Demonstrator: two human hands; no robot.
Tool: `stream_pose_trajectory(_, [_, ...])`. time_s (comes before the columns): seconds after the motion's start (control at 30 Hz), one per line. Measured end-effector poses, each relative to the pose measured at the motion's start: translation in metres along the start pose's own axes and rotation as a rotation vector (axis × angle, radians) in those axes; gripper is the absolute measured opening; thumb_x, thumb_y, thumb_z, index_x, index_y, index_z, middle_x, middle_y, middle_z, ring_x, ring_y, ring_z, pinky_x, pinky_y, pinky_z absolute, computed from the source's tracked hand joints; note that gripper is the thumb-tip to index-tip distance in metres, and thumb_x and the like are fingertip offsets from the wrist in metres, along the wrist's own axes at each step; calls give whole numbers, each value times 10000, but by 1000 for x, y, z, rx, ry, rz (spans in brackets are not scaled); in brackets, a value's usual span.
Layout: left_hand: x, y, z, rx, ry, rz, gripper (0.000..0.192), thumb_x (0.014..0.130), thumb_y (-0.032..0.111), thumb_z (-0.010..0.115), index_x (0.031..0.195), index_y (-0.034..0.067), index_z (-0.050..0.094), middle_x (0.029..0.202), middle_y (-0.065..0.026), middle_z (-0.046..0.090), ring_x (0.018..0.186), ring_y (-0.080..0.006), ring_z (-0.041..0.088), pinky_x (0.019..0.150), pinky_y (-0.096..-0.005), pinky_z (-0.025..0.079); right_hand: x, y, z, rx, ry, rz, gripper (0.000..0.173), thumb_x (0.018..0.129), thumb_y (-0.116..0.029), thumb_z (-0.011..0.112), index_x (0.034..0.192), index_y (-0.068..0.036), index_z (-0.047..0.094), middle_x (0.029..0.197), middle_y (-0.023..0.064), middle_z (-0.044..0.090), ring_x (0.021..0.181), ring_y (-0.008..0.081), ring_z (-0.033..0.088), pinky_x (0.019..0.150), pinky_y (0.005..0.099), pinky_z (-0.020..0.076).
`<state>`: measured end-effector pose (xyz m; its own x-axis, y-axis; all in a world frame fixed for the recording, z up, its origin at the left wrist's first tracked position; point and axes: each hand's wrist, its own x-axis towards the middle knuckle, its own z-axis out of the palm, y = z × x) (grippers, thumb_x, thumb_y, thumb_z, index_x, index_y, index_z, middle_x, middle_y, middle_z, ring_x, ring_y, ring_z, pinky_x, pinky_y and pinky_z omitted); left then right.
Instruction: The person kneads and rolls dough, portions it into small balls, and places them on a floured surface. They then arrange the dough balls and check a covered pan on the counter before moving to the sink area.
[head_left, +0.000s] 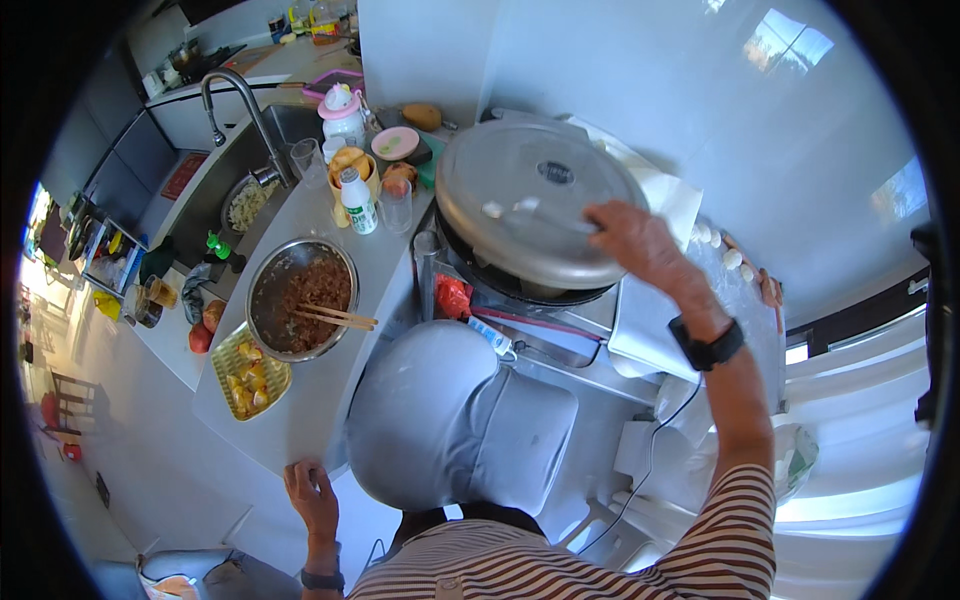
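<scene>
My right hand (637, 244) grips the front handle of a large round metal lid (517, 172). The lid is tilted over a dark electric griddle pan (487, 266), with a gap at the front left, and what is inside is hidden. My left hand (309, 491) is at the near edge of the grey counter (315, 405), fingers curled, with nothing visible in it. Ahead of it on the counter are a yellow patterned tray (277, 386) with several small yellow pieces and a steel bowl (262, 319) of minced filling. Wooden chopsticks (341, 318) rest in the bowl.
A grey padded chair (424, 405) stands between me and the pan. A power strip (491, 336) and a black cable (645, 472) are nearby. Cups, a white bottle (358, 201) and a sink (202, 199) are on the left. Dough pieces (732, 259) lie at right.
</scene>
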<state>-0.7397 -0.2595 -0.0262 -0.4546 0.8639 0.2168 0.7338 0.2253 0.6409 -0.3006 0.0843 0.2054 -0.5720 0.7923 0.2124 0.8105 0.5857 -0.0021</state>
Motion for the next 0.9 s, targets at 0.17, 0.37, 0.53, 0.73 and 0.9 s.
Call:
stream_pose_trajectory(0.17, [4,-2,3,75,4,59,85,852,-18,594,909,35,561,910,-117,533,839,-301,528,743,-409,438,44,51,-64,138,169,-137,332,954,-248,651,1211,-37,646,1018,139,701,866,281,683,793,363,564])
stream_pose_trajectory(0.37, [8,-1,8,62,-12,-14,64,860,-3,580,913,25,555,906,-138,532,861,-339,528,765,-441,440,100,126,-112,58,34,7,494,968,-430,591,1318,-85,639,968,126,728,933,241,698,857,381,559])
stream_pose_trajectory(0.53, [8,-4,9,101,-6,-9,70,856,13,586,913,25,547,903,-145,530,863,-345,524,776,-460,434,116,124,-136,14,19,-23,475,978,-462,579,1282,-109,666,944,103,722,916,228,693,812,365,550])
stream_pose_trajectory(0.73, [12,-5,10,158,11,76,53,890,-6,579,897,13,530,880,-126,496,816,-294,482,731,-407,408,130,109,-158,177,-78,-19,366,993,-389,608,927,-47,720,738,51,673,713,126,620,676,312,523])
stream_pose_trajectory(0.9, [11,2,9,142,14,47,76,856,-12,583,899,28,535,865,-133,510,819,-331,499,757,-439,413,107,99,-134,68,-126,74,492,931,-449,650,1210,-45,685,930,87,703,886,201,669,764,332,529])
